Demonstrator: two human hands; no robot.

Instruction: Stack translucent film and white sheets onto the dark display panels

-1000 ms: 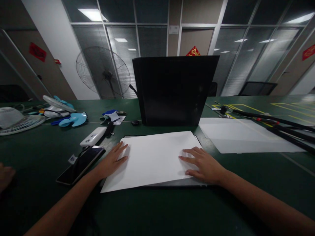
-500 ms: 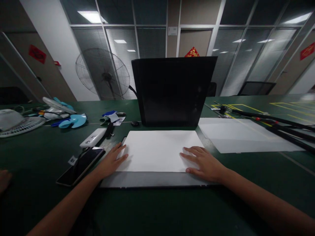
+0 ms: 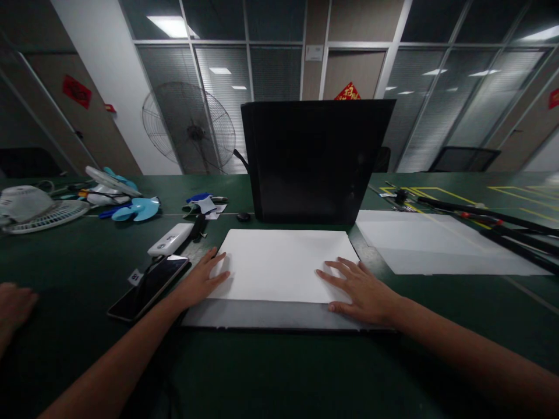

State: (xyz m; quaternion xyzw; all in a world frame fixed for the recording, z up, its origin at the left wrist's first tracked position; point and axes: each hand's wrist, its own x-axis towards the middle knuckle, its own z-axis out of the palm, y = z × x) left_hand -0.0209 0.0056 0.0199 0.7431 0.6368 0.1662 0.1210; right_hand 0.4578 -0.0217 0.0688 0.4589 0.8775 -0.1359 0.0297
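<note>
A white sheet of paper (image 3: 283, 263) lies squarely on a flat grey board (image 3: 271, 315) on the green table. My left hand (image 3: 201, 283) rests flat on the sheet's left edge, fingers spread. My right hand (image 3: 358, 290) lies flat on the sheet's right near corner, fingers stretched out. Neither hand grips anything. A black upright box (image 3: 317, 160) stands just behind the sheet.
A dark phone (image 3: 149, 287) and a white device (image 3: 170, 240) lie left of my left hand. Fan parts (image 3: 43, 209) and blue blades (image 3: 134, 209) sit far left. Another person's hand (image 3: 15, 305) is at the left edge. More white paper (image 3: 437, 241) and black rods (image 3: 493, 221) lie right.
The sheet, earlier skewed and overhanging the board's near edge, has been slid away from me and squared; the board's near strip now shows. Both hands stay flat on it.
</note>
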